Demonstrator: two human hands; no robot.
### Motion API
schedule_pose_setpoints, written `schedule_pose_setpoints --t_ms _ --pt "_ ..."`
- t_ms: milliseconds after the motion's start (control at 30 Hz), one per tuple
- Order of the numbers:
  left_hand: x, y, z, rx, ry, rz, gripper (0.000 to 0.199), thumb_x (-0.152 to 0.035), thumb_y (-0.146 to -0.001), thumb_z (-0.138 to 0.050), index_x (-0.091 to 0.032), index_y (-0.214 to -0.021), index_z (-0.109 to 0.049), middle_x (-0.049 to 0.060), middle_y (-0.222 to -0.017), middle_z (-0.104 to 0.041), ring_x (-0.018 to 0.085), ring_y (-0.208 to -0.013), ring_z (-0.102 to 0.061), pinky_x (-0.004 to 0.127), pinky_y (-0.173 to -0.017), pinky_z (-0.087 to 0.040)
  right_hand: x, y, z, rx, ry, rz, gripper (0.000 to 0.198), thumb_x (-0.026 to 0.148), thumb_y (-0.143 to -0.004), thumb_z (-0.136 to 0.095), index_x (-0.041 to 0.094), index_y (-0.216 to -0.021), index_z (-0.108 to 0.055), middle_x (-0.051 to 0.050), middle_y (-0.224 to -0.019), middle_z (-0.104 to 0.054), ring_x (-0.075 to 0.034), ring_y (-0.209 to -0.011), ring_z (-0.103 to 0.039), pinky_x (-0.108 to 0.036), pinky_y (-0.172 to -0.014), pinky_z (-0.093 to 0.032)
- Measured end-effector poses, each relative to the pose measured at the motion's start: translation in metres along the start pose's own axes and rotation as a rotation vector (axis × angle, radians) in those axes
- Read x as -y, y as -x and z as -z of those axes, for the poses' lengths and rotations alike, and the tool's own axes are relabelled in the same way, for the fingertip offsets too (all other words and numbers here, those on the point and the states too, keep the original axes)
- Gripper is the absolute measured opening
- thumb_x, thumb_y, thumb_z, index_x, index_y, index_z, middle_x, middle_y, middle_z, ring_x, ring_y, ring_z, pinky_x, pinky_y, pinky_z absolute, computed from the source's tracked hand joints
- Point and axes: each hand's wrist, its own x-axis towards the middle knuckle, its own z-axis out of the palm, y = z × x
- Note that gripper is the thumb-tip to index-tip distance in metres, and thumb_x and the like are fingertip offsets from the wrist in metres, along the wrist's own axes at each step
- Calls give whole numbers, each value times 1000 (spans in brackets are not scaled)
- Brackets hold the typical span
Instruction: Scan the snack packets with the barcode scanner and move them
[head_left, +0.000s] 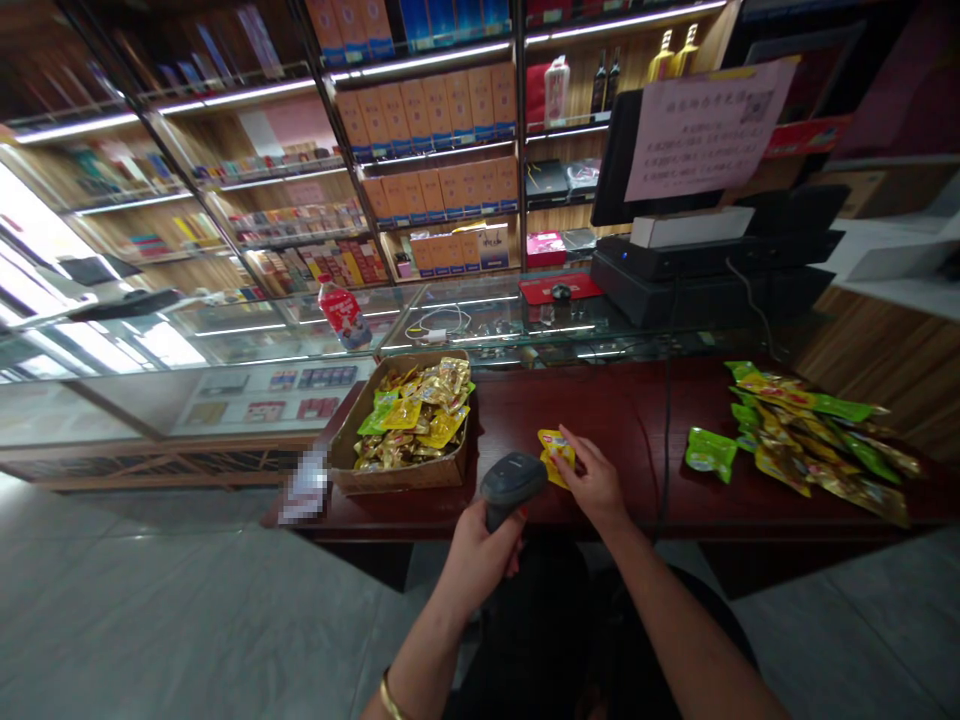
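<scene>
My left hand (pixel 480 550) is closed around the handle of a dark barcode scanner (pixel 514 480), its head tilted up and pointing right. Just right of the scanner, my right hand (pixel 596 480) pinches a small yellow snack packet (pixel 556 455) over the table. A cardboard box (pixel 405 478) full of yellow, gold and green snack packets (pixel 420 405) stands to the left. Off to the right lies a single green packet (pixel 710 455), beside a loose pile of gold and green packets (pixel 821 430).
The dark red wooden table (pixel 510 400) borders a glass counter. A black cash register (pixel 712 280) and monitor stand behind it. A cable (pixel 667 430) hangs across the tabletop. A red-labelled bottle (pixel 345 315) and a mouse (pixel 561 291) sit on the glass counter; stocked shelves line the wall.
</scene>
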Motion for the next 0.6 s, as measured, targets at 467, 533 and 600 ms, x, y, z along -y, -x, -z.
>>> schedule_pose_setpoints --t_ms 467,533,600 --pt "70 -63 17 -106 175 100 41 -55 -73 -67 -19 -60 -53 -2 -43 -53 11 -31 -48 22 -32 -36 37 -94 -89 -13 -530 -247 61 44 -82 -66 21 -137 -54 -12 -124 -71 -25 -104 -72 -40 -87 -61" --pt "69 -62 18 -105 197 105 37 -53 -73 -67 -19 -65 -54 -3 -45 -54 12 -30 -48 22 -32 -37 69 -128 -129 91 -554 -240 59 40 -84 -64 23 -139 -51 -9 -118 -73 -23 -96 -74 -40 -81 -62" --pt "69 -62 18 -106 208 110 35 -51 -73 -67 -19 -67 -54 -3 -45 -54 12 -30 -48 22 -32 -36 94 -154 -162 167 -450 -234 54 38 -87 -61 23 -138 -51 -7 -109 -75 -21 -88 -74 -39 -78 -62"
